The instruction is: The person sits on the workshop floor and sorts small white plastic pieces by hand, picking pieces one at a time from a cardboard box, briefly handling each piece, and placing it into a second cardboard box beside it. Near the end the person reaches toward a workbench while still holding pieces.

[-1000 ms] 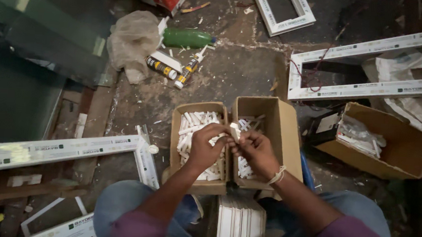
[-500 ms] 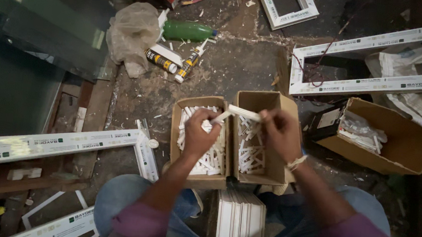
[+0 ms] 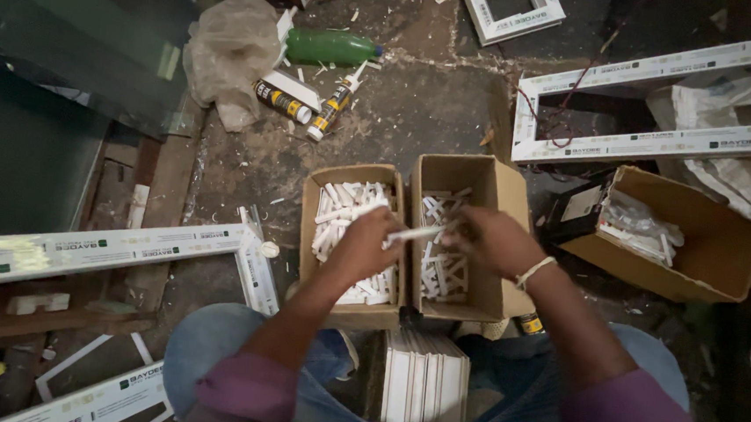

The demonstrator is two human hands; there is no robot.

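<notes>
Both my left hand (image 3: 362,247) and right hand (image 3: 492,239) pinch one white plastic piece (image 3: 415,233) above the two cardboard boxes (image 3: 349,313), each already partly filled

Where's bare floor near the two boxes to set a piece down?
The widest bare patch is the dusty concrete floor beyond both boxes, bordered by the sealant tubes and the white frame. A smaller strip lies left of the left cardboard box, toward the white profile. It is crowded between the right cardboard box and the larger carton.
</notes>
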